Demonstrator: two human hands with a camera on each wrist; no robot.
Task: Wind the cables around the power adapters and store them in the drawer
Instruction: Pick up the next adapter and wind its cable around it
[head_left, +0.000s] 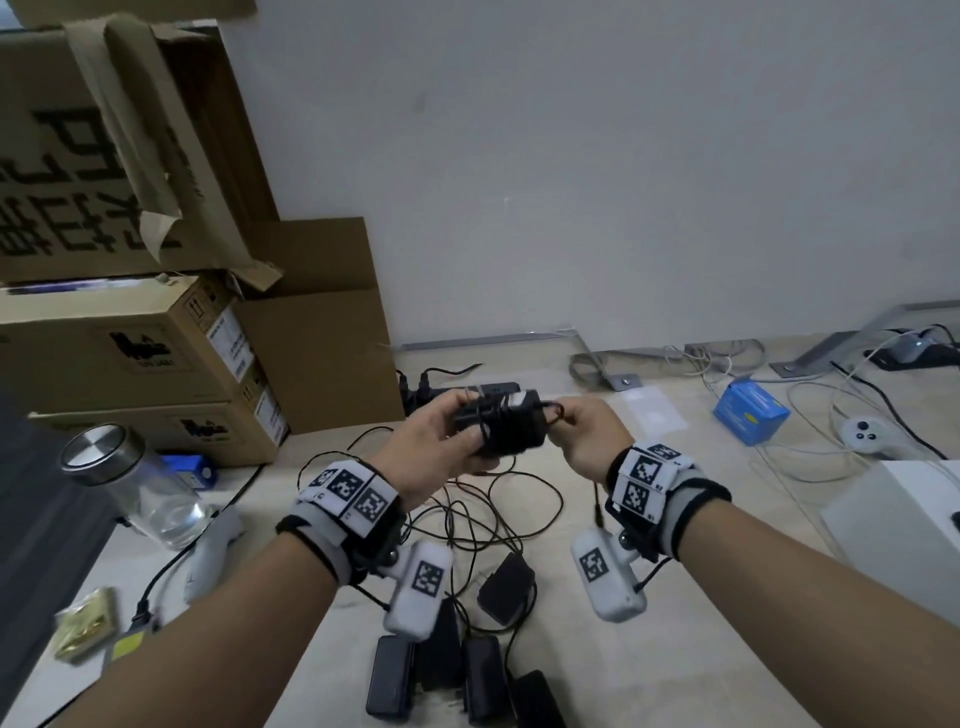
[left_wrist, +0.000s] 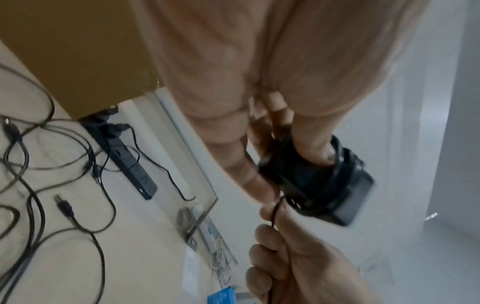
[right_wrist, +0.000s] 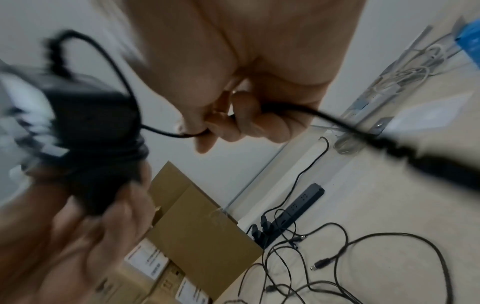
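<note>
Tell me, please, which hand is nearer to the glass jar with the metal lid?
Left. The left hand, gripping the adapter, is on the glass jar's side; the right hand, pinching the cable, is beyond the adapter, farther away.

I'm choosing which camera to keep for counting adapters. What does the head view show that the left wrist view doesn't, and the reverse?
Only the head view shows the spare adapters lying on the table and the glass jar.

Only the left wrist view shows the left thumb pressed on the wound turns.

Both show the left hand holding the adapter and the right hand pinching its cable.
</note>
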